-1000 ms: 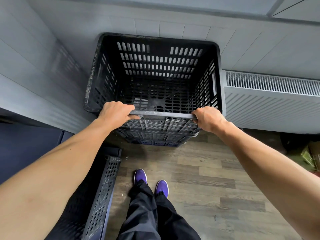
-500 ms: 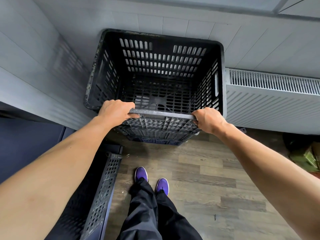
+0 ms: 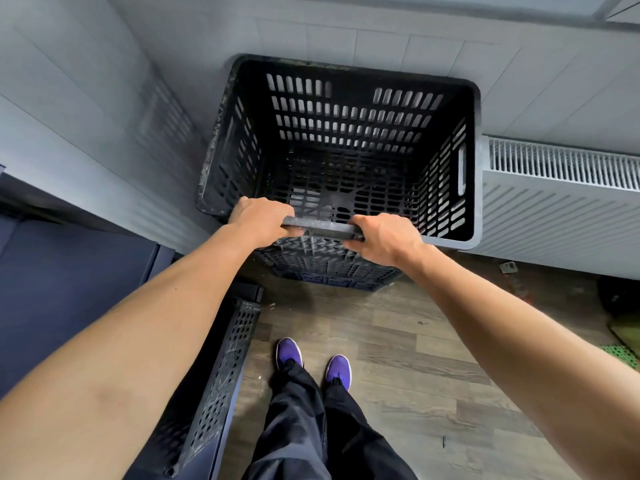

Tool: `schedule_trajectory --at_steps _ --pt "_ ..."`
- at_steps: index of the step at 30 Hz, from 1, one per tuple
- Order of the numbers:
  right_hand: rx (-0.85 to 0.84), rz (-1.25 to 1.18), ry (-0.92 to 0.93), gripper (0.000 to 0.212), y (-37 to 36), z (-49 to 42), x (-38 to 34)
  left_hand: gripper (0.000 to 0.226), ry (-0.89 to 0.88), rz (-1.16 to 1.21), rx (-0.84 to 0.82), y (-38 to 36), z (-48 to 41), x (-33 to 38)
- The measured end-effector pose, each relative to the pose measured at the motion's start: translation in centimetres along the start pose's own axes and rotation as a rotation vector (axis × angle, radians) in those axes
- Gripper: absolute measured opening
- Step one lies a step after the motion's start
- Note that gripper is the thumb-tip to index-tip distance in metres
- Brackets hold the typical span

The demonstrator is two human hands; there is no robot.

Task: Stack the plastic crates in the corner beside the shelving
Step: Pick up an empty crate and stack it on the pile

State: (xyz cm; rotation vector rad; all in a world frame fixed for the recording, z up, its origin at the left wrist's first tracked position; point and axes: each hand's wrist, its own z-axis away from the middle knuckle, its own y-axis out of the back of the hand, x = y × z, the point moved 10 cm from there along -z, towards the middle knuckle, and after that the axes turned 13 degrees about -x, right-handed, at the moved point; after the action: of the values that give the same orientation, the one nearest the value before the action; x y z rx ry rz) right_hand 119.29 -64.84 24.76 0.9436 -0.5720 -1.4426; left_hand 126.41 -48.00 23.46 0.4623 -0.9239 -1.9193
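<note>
Both hands, left hand [image 3: 262,220] and right hand [image 3: 382,239], clenched on near rim of black crate [image 3: 346,140]; crate atop stack in corner beside radiator [image 3: 561,202]; off-centre seating could tip it

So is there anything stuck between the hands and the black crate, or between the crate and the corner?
Nothing visible. The left hand and right hand already grip the near rim of the black crate, which sits atop other crates, close against the wall beside the radiator.
</note>
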Motion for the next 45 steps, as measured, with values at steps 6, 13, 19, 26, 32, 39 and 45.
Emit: schedule_trajectory --at_steps 6,13,19,26,32,39,45 --pt "-0.012 0.025 0.085 0.037 0.8 -3.1 -5.1 0.034 -0.199 0.054 0.003 0.7 0.3 -0.7" --pt "0.048 0.078 0.075 0.052 1.1 -3.9 -5.0 0.041 -0.284 -0.139 0.256 1.0 2.7 -7.5" --pt "0.069 0.102 0.065 0.046 1.5 -5.2 -8.4 0.052 -0.206 -0.089 0.177 -0.6 1.9 -8.6" --pt "0.059 0.143 0.045 0.033 2.4 -7.2 -11.3 0.042 -0.241 -0.058 0.145 0.0 1.4 -8.8" --pt "0.078 0.100 0.027 0.030 1.9 -6.9 -11.5 0.045 -0.186 0.006 0.177 -0.3 2.2 -9.0" --pt "0.067 0.098 0.010 0.029 2.5 -7.6 -10.5 0.063 -0.121 -0.128 0.239 1.0 1.3 -7.7" --pt "0.101 0.106 0.067 0.026 2.1 -6.8 -11.1 0.068 -0.113 -0.066 0.149 0.3 1.2 -8.0"
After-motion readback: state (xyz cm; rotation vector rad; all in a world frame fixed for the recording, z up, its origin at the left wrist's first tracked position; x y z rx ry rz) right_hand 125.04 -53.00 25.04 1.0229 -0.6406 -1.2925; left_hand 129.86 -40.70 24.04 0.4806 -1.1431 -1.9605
